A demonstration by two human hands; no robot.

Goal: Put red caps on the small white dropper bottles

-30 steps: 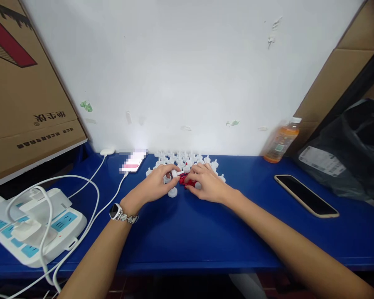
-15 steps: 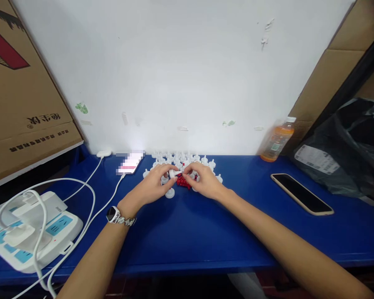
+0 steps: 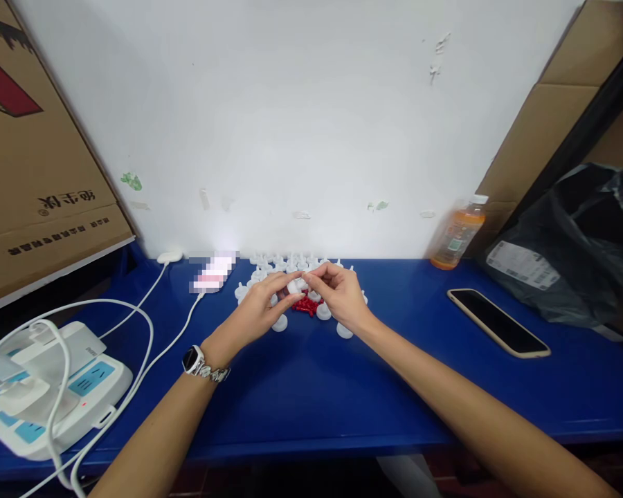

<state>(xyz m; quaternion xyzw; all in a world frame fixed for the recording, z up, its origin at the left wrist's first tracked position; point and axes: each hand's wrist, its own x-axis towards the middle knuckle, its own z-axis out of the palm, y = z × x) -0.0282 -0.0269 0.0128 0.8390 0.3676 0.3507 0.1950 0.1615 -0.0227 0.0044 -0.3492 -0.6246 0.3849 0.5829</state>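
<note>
With my left hand (image 3: 262, 308) and right hand (image 3: 337, 294) both pinched shut on one white cap (image 3: 295, 285), a slip could knock the red pieces (image 3: 305, 305) away.

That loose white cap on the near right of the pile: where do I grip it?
Probably come from above and pinch the round rim of the white cap at opposite sides: it sits alone on the blue table, clear of the right hand, with open space around it.
</note>
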